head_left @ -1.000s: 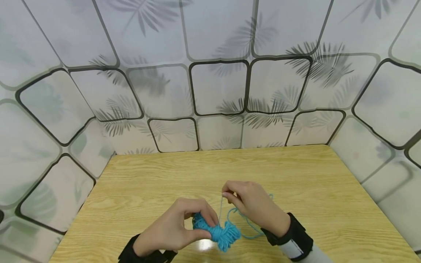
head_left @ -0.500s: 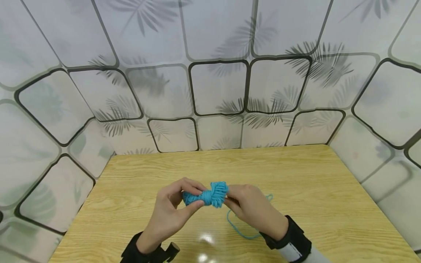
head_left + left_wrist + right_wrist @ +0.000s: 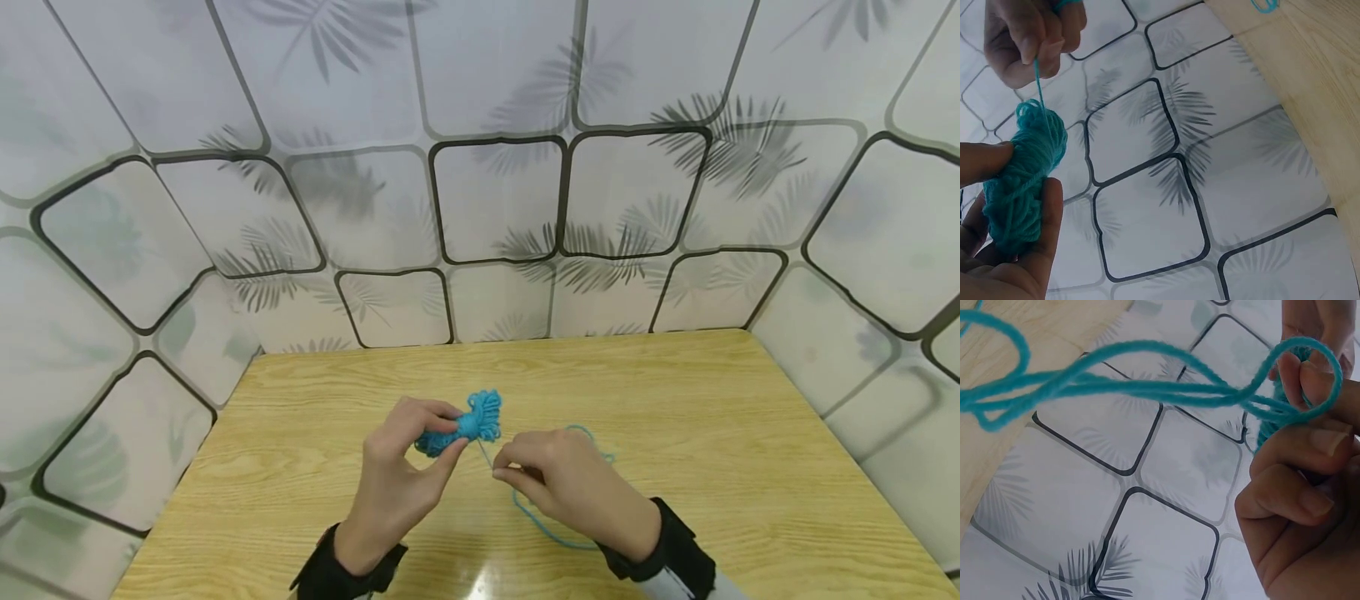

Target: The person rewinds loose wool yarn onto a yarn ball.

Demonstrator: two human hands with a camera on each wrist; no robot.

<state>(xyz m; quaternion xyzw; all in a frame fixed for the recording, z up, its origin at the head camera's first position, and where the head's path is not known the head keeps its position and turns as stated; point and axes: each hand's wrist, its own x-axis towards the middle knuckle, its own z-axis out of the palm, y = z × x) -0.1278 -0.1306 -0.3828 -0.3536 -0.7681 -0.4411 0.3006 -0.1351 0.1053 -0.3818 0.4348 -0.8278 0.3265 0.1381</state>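
Note:
A small bundle of blue yarn [image 3: 467,427], wrapped tightly round its middle with loops fanning out at one end, is held above the table by my left hand [image 3: 405,467]. Thumb and fingers grip its wound part, as the left wrist view shows of the bundle [image 3: 1025,181]. My right hand [image 3: 577,483] pinches a yarn strand [image 3: 1039,87] that runs taut from the bundle. In the right wrist view, loose yarn [image 3: 1147,387] loops out from among the curled fingers of the right hand [image 3: 1310,481], which partly hide the bundle behind.
The wood-grain table [image 3: 337,383] spreads under both hands. A slack yarn tail [image 3: 551,533] trails on it below and behind the right hand. Patterned pale panels [image 3: 498,200] with leaf prints stand round the back and sides.
The bundle has risen from low near the front and shifted slightly left, its looped end now tipped up. The right hand dipped behind that end, then drew back with the strand taut.

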